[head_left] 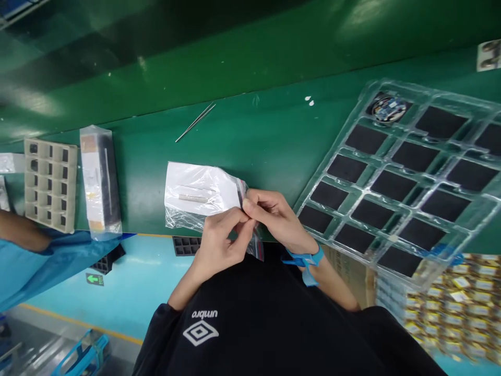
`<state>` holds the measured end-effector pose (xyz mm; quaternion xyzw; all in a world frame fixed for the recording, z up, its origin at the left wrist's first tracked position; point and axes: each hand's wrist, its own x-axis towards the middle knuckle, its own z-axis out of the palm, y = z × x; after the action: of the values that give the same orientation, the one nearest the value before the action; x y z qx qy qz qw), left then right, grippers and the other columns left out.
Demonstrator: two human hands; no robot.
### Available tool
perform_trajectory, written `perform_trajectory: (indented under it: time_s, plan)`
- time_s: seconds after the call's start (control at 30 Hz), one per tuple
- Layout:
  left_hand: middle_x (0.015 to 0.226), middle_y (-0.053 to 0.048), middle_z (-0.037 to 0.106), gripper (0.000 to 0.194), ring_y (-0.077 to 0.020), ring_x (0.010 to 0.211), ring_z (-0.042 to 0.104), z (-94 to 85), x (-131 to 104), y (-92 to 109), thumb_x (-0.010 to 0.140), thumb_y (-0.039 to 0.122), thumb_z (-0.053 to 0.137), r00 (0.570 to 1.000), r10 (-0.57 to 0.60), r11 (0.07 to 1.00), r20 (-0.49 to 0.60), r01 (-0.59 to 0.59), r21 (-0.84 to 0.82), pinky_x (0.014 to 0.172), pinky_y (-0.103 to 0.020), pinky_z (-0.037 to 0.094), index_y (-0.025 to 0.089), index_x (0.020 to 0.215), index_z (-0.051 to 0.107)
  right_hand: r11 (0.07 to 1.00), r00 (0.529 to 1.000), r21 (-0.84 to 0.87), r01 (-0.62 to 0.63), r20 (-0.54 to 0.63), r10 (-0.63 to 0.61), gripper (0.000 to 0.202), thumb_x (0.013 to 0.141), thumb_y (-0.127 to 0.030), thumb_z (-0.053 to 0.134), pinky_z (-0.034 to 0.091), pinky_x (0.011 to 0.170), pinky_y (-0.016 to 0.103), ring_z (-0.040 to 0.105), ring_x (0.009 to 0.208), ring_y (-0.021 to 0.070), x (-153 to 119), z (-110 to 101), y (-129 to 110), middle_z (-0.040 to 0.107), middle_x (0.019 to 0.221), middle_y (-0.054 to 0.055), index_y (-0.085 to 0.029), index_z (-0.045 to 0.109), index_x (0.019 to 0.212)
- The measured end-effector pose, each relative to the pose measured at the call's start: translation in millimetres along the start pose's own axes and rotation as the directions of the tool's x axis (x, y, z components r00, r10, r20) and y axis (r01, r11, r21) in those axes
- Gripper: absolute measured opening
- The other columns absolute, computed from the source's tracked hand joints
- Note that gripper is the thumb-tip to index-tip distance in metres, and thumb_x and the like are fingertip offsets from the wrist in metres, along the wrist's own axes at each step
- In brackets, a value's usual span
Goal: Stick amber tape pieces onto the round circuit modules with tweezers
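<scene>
A clear plastic bag (188, 218) with a white sheet (195, 180) inside lies at the front edge of the green table, its zip end turned towards my hands. My left hand (225, 243) pinches that end with thumb and forefinger. Close beside it, fingertips almost touching, my right hand (274, 216) also has its thumb and finger closed on the bag's edge. A blue strap (307, 261) is around my right wrist. Metal tweezers (194, 123) lie on the table beyond the bag.
On the right is a large clear tray (370, 196) with black pads and one round part (389, 108). A wrapped stack (102, 183) and a beige compartment tray (50, 184) stand left. A person's arm (23, 232) reaches in at far left. Packed yellowish parts (457, 308) sit lower right.
</scene>
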<state>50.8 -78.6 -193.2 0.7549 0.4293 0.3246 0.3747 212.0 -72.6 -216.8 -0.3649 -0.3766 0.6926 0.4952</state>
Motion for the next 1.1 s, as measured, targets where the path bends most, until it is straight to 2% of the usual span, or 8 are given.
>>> perform_trajectory:
  time_s: [0.27,0.43,0.53,0.63,0.8,0.87,0.97,1.1]
  plan:
    - [0.063,0.006,0.06,0.035,-0.0085,0.054,0.053,-9.4,-4.4,-8.0,0.11,0.023,0.065,0.998,-0.038,0.99,-0.054,0.031,-0.135,0.055,-0.023,0.043,0.022,0.076,0.056,0.995,0.999,-0.098,-0.019,-0.05,0.014,0.067,0.099,-0.069,0.083,0.032,0.057,0.026,0.042,0.06,0.0085,-7.3,3.4,0.4,0.051,0.064,-0.003,-0.019,0.052,0.067]
    - [0.06,0.004,0.065,0.041,-0.0082,0.049,0.058,-7.7,-3.0,-9.8,0.114,0.03,0.063,0.994,-0.068,0.969,-0.083,0.046,-0.244,0.051,-0.021,0.047,0.021,0.075,0.055,0.997,1.0,-0.078,-0.008,0.005,0.009,0.063,0.103,-0.074,0.074,0.044,0.058,0.025,0.055,0.061,0.0101,-7.2,5.5,-0.3,0.057,0.069,-0.002,-0.02,0.056,0.076]
    - [0.061,0.005,0.068,0.043,-0.0084,0.047,0.064,-3.2,-3.5,-10.6,0.116,0.033,0.061,0.992,-0.078,0.956,-0.098,0.046,-0.291,0.048,-0.019,0.05,0.022,0.076,0.053,0.999,0.999,-0.047,0.0,0.034,0.002,0.061,0.106,-0.072,0.07,0.048,0.058,0.025,0.056,0.058,0.0096,-5.5,5.8,2.3,0.056,0.067,-0.003,-0.021,0.053,0.077]
    - [0.064,0.005,0.071,0.04,-0.0085,0.05,0.068,3.2,-5.9,-10.7,0.116,0.03,0.06,0.985,-0.078,0.967,-0.153,0.038,-0.251,0.05,-0.018,0.053,0.022,0.078,0.052,0.999,1.0,-0.047,0.008,0.019,-0.007,0.061,0.108,-0.07,0.068,0.048,0.056,0.025,0.055,0.057,0.009,-5.3,6.0,6.2,0.055,0.067,-0.003,-0.021,0.051,0.077]
    - [0.066,0.004,0.071,0.032,-0.008,0.056,0.066,2.9,-7.5,-13.0,0.113,0.02,0.062,0.966,-0.016,0.999,-0.26,0.004,-0.049,0.056,-0.021,0.051,0.022,0.081,0.057,0.988,0.999,-0.15,0.033,-0.024,-0.037,0.059,0.111,-0.07,0.064,0.047,0.059,0.026,0.057,0.061,0.0096,-7.2,5.9,7.3,0.058,0.072,-0.002,-0.021,0.053,0.08]
    - [0.068,0.004,0.069,0.028,-0.0078,0.058,0.063,-4.4,-5.2,-15.1,0.11,0.018,0.066,0.972,0.003,1.0,-0.233,0.0,0.012,0.059,-0.021,0.051,0.021,0.083,0.06,0.974,0.998,-0.22,0.052,-0.03,-0.06,0.057,0.113,-0.068,0.062,0.048,0.065,0.026,0.059,0.066,0.0102,-7.3,5.0,5.8,0.06,0.074,-0.002,-0.021,0.054,0.081]
    - [0.071,0.006,0.068,0.022,-0.0068,0.058,0.06,-16.7,-0.1,-18.1,0.107,0.02,0.07,0.992,0.033,0.999,-0.118,-0.029,0.04,0.06,-0.02,0.05,0.021,0.086,0.063,0.949,0.996,-0.306,0.082,0.005,-0.085,0.057,0.115,-0.068,0.056,0.048,0.069,0.026,0.059,0.07,0.0109,-6.6,3.9,4.7,0.06,0.075,-0.002,-0.021,0.054,0.084]
    - [0.071,0.007,0.066,0.024,-0.0064,0.059,0.057,-22.5,4.5,-19.4,0.108,0.015,0.065,0.996,0.075,0.996,-0.055,-0.072,0.046,0.06,-0.02,0.048,0.021,0.084,0.06,0.923,0.993,-0.366,0.118,0.017,-0.12,0.056,0.119,-0.067,0.045,0.048,0.069,0.026,0.058,0.07,0.0109,-6.0,5.4,7.9,0.061,0.077,-0.002,-0.022,0.053,0.087]
